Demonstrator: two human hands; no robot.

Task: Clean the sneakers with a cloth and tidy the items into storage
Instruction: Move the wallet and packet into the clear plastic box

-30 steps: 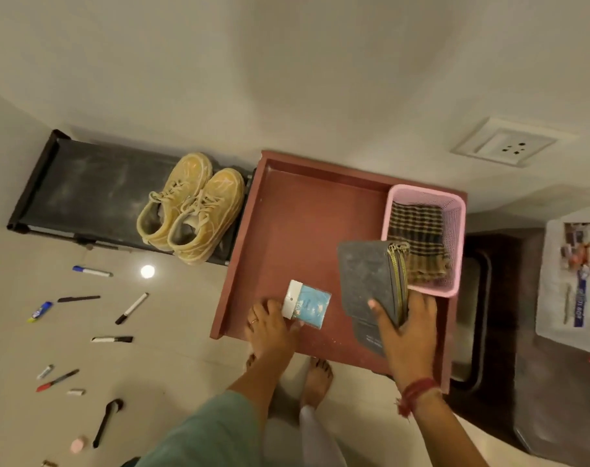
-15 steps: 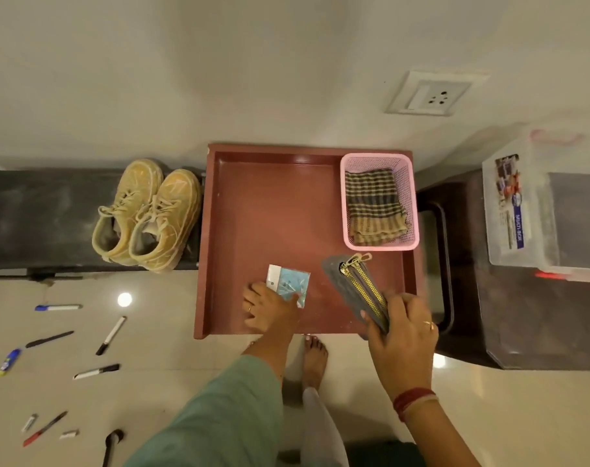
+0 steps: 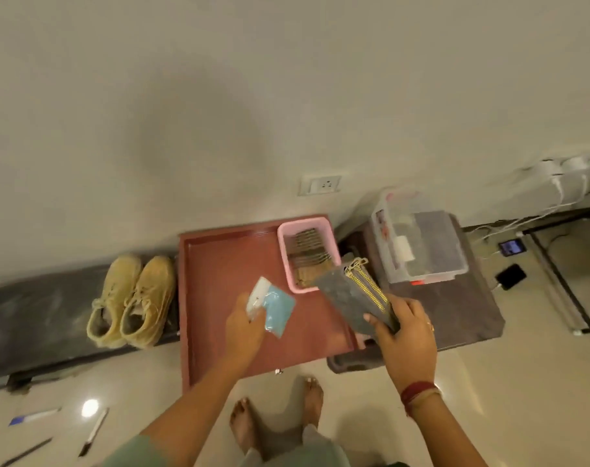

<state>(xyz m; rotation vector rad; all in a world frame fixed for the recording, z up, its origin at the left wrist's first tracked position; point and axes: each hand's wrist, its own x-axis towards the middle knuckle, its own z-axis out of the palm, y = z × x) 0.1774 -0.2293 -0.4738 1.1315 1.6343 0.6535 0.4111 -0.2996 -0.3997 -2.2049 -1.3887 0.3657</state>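
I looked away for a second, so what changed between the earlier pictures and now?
The left hand, which pressed the small blue packet on the red tray, has gripped it and lifted it. The right hand has carried the grey zip pouch up and rightward, toward the clear plastic box. The sneakers and the pink basket with its checked cloth stayed put.
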